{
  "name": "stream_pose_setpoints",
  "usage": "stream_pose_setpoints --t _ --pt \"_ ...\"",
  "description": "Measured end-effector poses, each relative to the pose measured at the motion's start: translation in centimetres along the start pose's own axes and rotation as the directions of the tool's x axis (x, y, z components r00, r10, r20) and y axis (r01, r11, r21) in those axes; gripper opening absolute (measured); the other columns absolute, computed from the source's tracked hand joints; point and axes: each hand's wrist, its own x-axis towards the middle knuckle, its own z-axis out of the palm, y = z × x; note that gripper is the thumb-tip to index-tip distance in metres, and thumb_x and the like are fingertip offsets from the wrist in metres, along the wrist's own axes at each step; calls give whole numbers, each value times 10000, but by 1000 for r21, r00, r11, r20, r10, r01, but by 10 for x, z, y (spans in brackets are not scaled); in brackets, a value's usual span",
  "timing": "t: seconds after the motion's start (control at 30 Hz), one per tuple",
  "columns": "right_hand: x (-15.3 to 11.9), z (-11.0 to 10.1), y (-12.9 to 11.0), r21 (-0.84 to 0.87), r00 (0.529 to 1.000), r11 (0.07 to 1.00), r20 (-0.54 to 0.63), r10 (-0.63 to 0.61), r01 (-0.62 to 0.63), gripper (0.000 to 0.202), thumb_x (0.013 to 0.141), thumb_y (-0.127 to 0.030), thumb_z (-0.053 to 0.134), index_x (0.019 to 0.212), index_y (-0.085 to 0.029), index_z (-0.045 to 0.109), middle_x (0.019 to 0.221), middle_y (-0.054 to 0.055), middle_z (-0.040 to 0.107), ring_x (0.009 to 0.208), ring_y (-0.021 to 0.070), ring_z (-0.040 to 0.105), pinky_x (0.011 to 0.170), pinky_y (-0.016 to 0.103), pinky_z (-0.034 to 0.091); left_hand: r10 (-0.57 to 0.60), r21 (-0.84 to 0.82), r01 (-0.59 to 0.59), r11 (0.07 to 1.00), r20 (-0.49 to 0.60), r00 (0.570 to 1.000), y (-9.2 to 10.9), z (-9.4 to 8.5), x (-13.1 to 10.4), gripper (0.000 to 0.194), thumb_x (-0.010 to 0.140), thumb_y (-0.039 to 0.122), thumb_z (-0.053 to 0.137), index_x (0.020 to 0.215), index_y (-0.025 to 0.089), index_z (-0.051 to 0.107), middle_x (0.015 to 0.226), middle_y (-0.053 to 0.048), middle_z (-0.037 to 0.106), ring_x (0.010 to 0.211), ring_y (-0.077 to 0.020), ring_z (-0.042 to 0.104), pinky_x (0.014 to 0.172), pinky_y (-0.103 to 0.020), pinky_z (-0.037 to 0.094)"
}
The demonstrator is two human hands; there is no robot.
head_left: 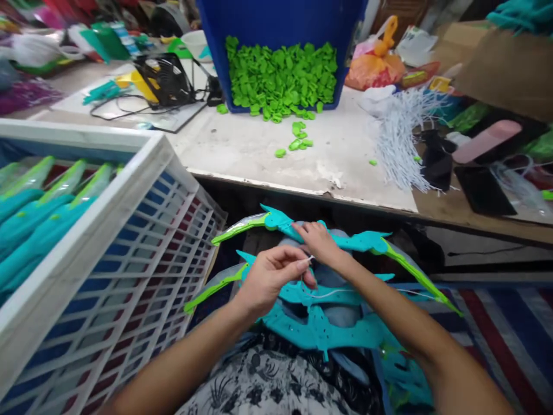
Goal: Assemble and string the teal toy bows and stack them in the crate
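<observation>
Toy bow [363, 241], turquoise with lime-green limbs [415, 272]: where was it?

"Just on the near side of the table [242, 144], farthest of the bows there, right of a white crate [86, 239]."

"And the hands?"

"The left hand [276, 270] pinched white string [337, 293] near the bow's middle. The right hand [318, 241] lay over that middle; whether it gripped anything, I couldn't tell."

"Beyond them?"

"A blue bin [280, 23] of green plastic pieces [280, 80] stood on the table."

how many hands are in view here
2: the left hand, pinching a white string, and the right hand, at the farthest turquoise toy bow on the lap. No others show.
</observation>
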Motion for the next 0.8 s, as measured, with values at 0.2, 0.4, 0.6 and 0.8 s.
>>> stream_pose_setpoints --t 0.2,0.4,0.6,0.8 --pt "19 -11 40 342 945 937 322 -50 -67 532 856 -241 489 1384 -237 416 935 45 681 741 164 595 715 277 450 162 -17 -175 984 -306 938 7 -34 1 210 759 317 695 763 145 574 543 40 549 467 -72 504 641 -259 516" --pt "11 -4 59 560 956 817 291 -36 -140 512 809 -354 513 1305 -227 532 739 -26 651 521 91 449 519 209 379 368 258 -268 928 -543 755 31 -102 27 250 680 327 727 727 127 584 517 35 549 404 -62 466 488 -206 461" --pt "3 3 53 457 962 876 271 30 -156 510 798 -411 530 1271 -223 571 559 -28 555 433 79 358 438 201 298 464 507 -201 838 -470 750 59 -125 71 188 727 288 665 689 130 569 473 19 550 354 -66 433 370 -186 329" --pt "1 3 54 471 965 869 262 24 -149 513 814 -473 509 1264 -236 578 629 -12 612 455 98 404 440 206 329 519 651 -144 745 -431 738 64 -128 99 129 762 229 593 671 140 567 478 26 551 369 -78 449 390 -194 325"
